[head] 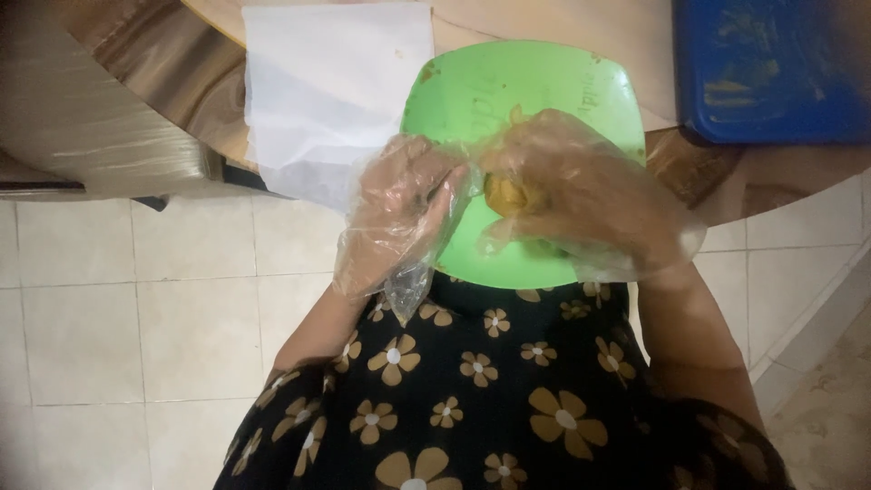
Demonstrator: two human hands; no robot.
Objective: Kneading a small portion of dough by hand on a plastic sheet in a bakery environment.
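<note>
One camera only, worn on the person's head, looking almost straight down along the body. It sits close: the flowered dress (508,399) fills the lower frame, the curved edge of the desk (163,73) crosses the top, and tiled floor (136,318) shows to the left. No second view shares the scene.

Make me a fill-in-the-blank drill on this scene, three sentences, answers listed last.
1. Both hands, the left hand and the right hand, wear clear plastic ____.
2. The right hand holds a yellowish lump of food over a square plate coloured ____.
3. The white sheet of paper lies to the ____ of the plate.

Missing words: gloves; green; left
</note>
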